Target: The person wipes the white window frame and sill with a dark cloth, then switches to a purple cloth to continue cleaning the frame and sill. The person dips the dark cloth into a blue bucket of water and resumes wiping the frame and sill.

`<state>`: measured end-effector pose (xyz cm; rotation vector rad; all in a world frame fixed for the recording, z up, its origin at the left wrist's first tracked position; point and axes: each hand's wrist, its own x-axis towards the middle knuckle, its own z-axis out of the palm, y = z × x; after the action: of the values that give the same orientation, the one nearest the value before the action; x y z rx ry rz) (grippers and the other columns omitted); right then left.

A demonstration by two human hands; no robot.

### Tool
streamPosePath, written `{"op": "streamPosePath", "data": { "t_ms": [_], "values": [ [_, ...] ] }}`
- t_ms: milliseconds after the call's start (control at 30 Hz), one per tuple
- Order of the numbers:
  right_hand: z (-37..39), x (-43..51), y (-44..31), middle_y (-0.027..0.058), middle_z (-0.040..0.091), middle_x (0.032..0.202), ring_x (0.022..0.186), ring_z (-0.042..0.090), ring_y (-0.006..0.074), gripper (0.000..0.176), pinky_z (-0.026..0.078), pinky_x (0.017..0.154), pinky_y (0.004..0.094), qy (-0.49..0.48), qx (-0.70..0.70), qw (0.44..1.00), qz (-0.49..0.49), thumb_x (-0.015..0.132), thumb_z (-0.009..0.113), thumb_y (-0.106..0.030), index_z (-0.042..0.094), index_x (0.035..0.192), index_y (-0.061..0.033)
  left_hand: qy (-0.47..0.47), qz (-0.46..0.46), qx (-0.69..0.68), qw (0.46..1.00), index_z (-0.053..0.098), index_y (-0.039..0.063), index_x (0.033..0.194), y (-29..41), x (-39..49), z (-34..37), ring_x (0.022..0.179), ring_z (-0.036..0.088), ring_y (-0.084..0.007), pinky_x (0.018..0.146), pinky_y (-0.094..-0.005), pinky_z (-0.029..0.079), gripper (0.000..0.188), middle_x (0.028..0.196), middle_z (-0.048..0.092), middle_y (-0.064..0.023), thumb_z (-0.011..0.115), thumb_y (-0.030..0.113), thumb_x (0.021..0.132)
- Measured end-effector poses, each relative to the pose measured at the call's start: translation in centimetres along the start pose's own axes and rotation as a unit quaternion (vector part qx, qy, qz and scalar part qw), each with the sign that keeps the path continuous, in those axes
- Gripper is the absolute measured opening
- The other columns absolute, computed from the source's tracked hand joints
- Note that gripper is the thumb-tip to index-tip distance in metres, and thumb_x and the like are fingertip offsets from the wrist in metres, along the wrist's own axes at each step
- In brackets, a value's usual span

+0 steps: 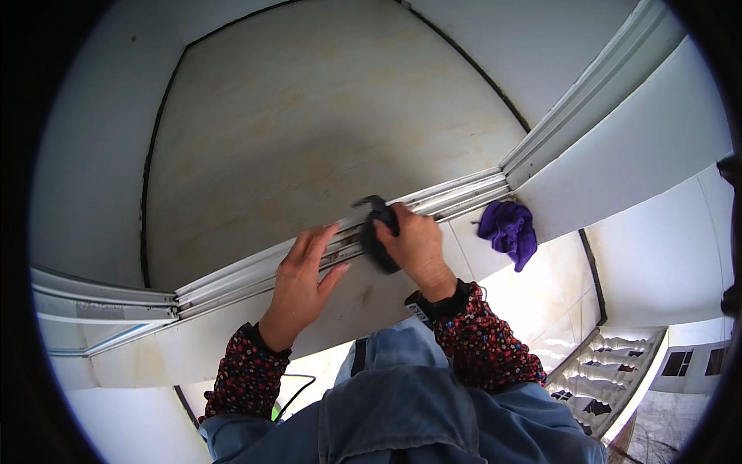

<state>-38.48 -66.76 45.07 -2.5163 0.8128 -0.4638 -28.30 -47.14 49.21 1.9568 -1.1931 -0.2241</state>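
My right hand (418, 246) grips a dark grey cloth (379, 240) and presses it on the white sliding-door track (464, 194). Part of the cloth is blurred, and one loose end sticks up beyond the track. Just to the left, my left hand (304, 278) has its fingers apart and holds nothing; its fingertips are over the track, and whether they touch it I cannot tell. Dark dirt shows in the grooves between the two hands. A crumpled purple cloth (509, 232) lies on the tiled sill near the right end of the track.
Beyond the track spreads a beige floor (324, 116) edged with a dark skirting line. White frame uprights (591, 87) rise at the right, and glass door panels (104, 313) stand at the left. A white balustrade (608, 371) is at the lower right. A thin black cable (307, 385) is near my left sleeve.
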Motion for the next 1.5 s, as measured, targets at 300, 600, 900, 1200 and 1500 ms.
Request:
{"op": "streamPosePath", "data": {
  "t_ms": [300, 600, 900, 1200, 1500],
  "values": [
    [-0.5, -4.9, -1.1, 0.0187, 0.074, 0.113, 0.102, 0.074, 0.0361, 0.049, 0.06, 0.085, 0.0414, -0.148, 0.262, 0.931, -0.208, 0.096, 0.072, -0.015, 0.052, 0.139, -0.0048, 0.019, 0.018, 0.053, 0.998, 0.061, 0.011, 0.137, -2.3, -1.6, -0.8, 0.106, 0.066, -0.0424, 0.089, -0.0455, 0.056, 0.067, 0.119, 0.064, -0.0176, 0.069, -0.015, 0.075],
    [-7.8, -6.3, 12.9, 0.0155, 0.074, 0.1, 0.091, 0.072, 0.0388, 0.029, 0.057, 0.075, 0.045, -0.167, 0.216, 0.954, -0.125, 0.093, 0.07, -0.007, 0.062, 0.121, -0.0052, -0.06, 0.127, 0.118, 0.983, 0.048, 0.014, 0.153, 4.3, 8.0, 13.9, 0.134, 0.051, -0.0404, 0.113, -0.0461, 0.046, 0.082, 0.148, 0.048, -0.0178, 0.082, 0.008, 0.079],
    [-9.2, -5.1, 18.7, 0.0176, 0.075, 0.094, 0.086, 0.075, 0.0356, 0.023, 0.058, 0.072, 0.0387, -0.199, 0.284, 0.934, -0.084, 0.091, 0.072, -0.005, 0.067, 0.113, -0.0025, -0.089, 0.175, 0.301, 0.933, 0.067, 0.001, 0.124, 4.0, 8.7, 17.6, 0.099, 0.059, -0.0258, 0.085, -0.0387, 0.054, 0.044, 0.105, 0.056, -0.0087, 0.065, 0.007, 0.081],
    [-10.0, -4.5, 20.6, 0.0166, 0.073, 0.086, 0.08, 0.073, 0.0352, 0.02, 0.057, 0.069, 0.0394, -0.177, 0.28, 0.934, -0.133, 0.091, 0.073, -0.005, 0.067, 0.11, -0.0027, -0.055, 0.069, 0.329, 0.94, 0.066, 0.005, 0.112, 2.1, 4.1, 9.3, 0.095, 0.066, -0.0304, 0.08, -0.0398, 0.057, 0.028, 0.101, 0.061, -0.0122, 0.07, 0.006, 0.084],
    [-9.0, -4.1, 21.7, 0.0124, 0.074, 0.082, 0.071, 0.074, 0.0204, 0.017, 0.056, 0.064, 0.0316, -0.21, 0.307, 0.921, -0.113, 0.094, 0.067, -0.001, 0.066, 0.111, -0.001, 0.059, -0.213, 0.309, 0.925, 0.064, -0.004, 0.099, -0.8, 1.9, 7.9, 0.089, 0.067, -0.0456, 0.074, -0.0505, 0.055, 0.034, 0.096, 0.067, -0.0242, 0.077, 0.027, 0.092]
  ]
}}
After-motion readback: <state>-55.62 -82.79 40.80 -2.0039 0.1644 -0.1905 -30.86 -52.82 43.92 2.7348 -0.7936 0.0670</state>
